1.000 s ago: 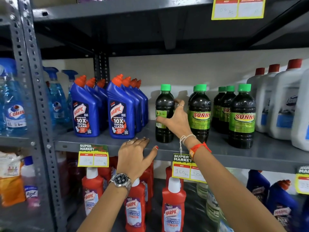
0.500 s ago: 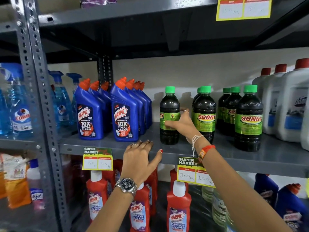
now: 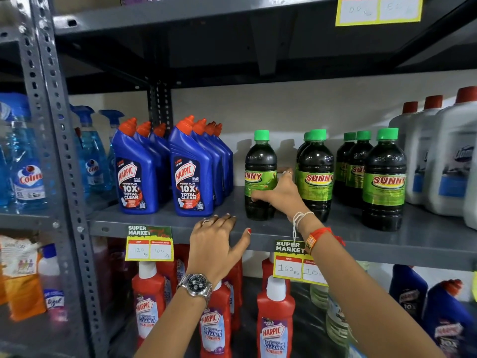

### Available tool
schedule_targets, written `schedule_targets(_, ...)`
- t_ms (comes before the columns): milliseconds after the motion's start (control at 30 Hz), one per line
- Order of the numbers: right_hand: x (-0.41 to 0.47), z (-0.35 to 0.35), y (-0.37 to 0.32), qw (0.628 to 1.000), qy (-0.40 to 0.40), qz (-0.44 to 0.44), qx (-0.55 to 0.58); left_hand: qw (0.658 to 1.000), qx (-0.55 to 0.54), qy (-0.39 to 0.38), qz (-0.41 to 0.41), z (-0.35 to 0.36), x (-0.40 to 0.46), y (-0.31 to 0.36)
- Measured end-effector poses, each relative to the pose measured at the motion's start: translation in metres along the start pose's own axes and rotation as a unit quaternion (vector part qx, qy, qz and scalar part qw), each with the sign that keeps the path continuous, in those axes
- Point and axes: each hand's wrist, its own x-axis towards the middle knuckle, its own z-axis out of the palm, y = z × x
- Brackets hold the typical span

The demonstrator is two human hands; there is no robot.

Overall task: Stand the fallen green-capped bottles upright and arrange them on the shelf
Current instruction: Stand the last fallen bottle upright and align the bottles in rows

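Six green-capped bottles stand upright on the grey shelf (image 3: 165, 223) in the head view, and one thing differs from half a second ago: the leftmost bottle (image 3: 260, 174) has turned, so its green label now shows more of the word SUNNY toward the camera. The right hand (image 3: 281, 193) has stayed wrapped around that bottle's lower body at its 3 o'clock side, thumb across the front and fingers behind, clasping it. The left hand (image 3: 218, 244) rests as before on the shelf's front edge at 7 o'clock of the bottle, fingers spread flat, holding nothing; a wristwatch (image 3: 196, 285) sits on that wrist.

Grey metal shelving stands against a pale wall. Blue toilet-cleaner bottles (image 3: 191, 171) with orange caps stand at 9 o'clock of the held bottle, white jugs (image 3: 449, 161) far off at 3 o'clock, and red bottles (image 3: 275, 321) on the shelf below. Yellow price tags (image 3: 149, 245) hang from the shelf edge.

Each task bottle holds dark liquid, with a green wrap label. The other five (image 3: 316, 174) stand in two groups at 3 o'clock of the held one.
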Motion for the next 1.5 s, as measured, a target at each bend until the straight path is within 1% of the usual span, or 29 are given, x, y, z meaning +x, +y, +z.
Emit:
schedule_targets(67,0.001,-0.001,0.001,0.998,-0.028,0.02,0.043,1.0,-0.001,-0.001,-0.002,0.0,0.0,0.0)
schedule_targets(133,0.0,-0.002,0.001,0.999,-0.026,0.018,0.036,1.0,0.001,0.0,-0.001,0.0,0.0,0.0)
schedule_targets(200,-0.004,0.001,0.001,0.999,0.019,-0.018,-0.03,1.0,0.001,0.0,0.0,0.001,0.0,0.0)
schedule_targets(267,-0.008,0.005,0.001,0.991,0.064,-0.06,-0.097,1.0,0.002,0.001,0.0,0.001,0.0,-0.001)
schedule_targets(333,-0.012,0.007,0.0,0.985,0.075,-0.076,-0.137,1.0,0.002,0.001,0.001,0.001,0.0,-0.001)
schedule_targets(367,-0.012,0.007,-0.001,0.985,0.069,-0.07,-0.139,1.0,0.001,0.002,0.001,0.0,0.0,0.0)
schedule_targets(533,-0.015,-0.005,-0.01,0.999,0.001,-0.017,-0.035,1.0,-0.001,0.004,0.005,0.001,0.0,0.0)
schedule_targets(600,-0.019,-0.008,-0.013,0.999,-0.015,-0.017,-0.023,1.0,0.001,0.006,0.007,0.002,0.001,-0.001)
schedule_targets(700,-0.026,-0.011,-0.012,0.999,-0.013,-0.041,-0.019,1.0,0.008,0.013,0.013,0.003,0.001,-0.003)
schedule_targets(800,-0.037,-0.019,-0.006,0.995,0.021,-0.092,-0.023,1.0,0.014,0.022,0.015,0.002,0.001,-0.002)
schedule_targets(867,-0.045,-0.028,0.0,0.992,0.063,-0.11,-0.016,1.0,0.013,0.02,0.004,-0.001,0.002,0.001)
schedule_targets(967,-0.052,-0.044,0.011,0.981,0.161,-0.111,-0.014,0.999,-0.025,0.0,-0.033,-0.007,0.012,0.01)
schedule_targets(1033,-0.054,-0.054,0.019,0.97,0.22,-0.092,-0.054,0.995,-0.08,-0.029,-0.057,-0.01,0.025,0.018)
schedule_targets(1100,-0.054,-0.062,0.028,0.959,0.256,-0.068,-0.098,0.977,-0.184,-0.081,-0.077,-0.011,0.043,0.028)
schedule_targets(1133,-0.052,-0.065,0.032,0.958,0.259,-0.054,-0.109,0.955,-0.255,-0.117,-0.096,-0.011,0.052,0.032)
schedule_targets(1200,-0.046,-0.07,0.037,0.968,0.225,-0.027,-0.11,0.898,-0.377,-0.177,-0.141,-0.006,0.07,0.036)
schedule_targets(1233,-0.044,-0.071,0.038,0.976,0.194,-0.012,-0.099,0.876,-0.412,-0.193,-0.161,-0.002,0.076,0.035)
schedule_targets(1267,-0.042,-0.073,0.038,0.984,0.159,0.006,-0.083,0.861,-0.431,-0.204,-0.178,0.003,0.079,0.033)
schedule_targets(1367,-0.038,-0.075,0.038,0.994,0.074,0.066,-0.046,0.84,-0.455,-0.217,-0.2,0.012,0.081,0.026)
schedule_targets(1433,-0.037,-0.077,0.038,0.993,0.058,0.083,-0.058,0.836,-0.464,-0.212,-0.203,0.013,0.081,0.023)
schedule_targets(1500,-0.036,-0.078,0.037,0.991,0.062,0.092,-0.073,0.839,-0.463,-0.204,-0.201,0.014,0.082,0.022)
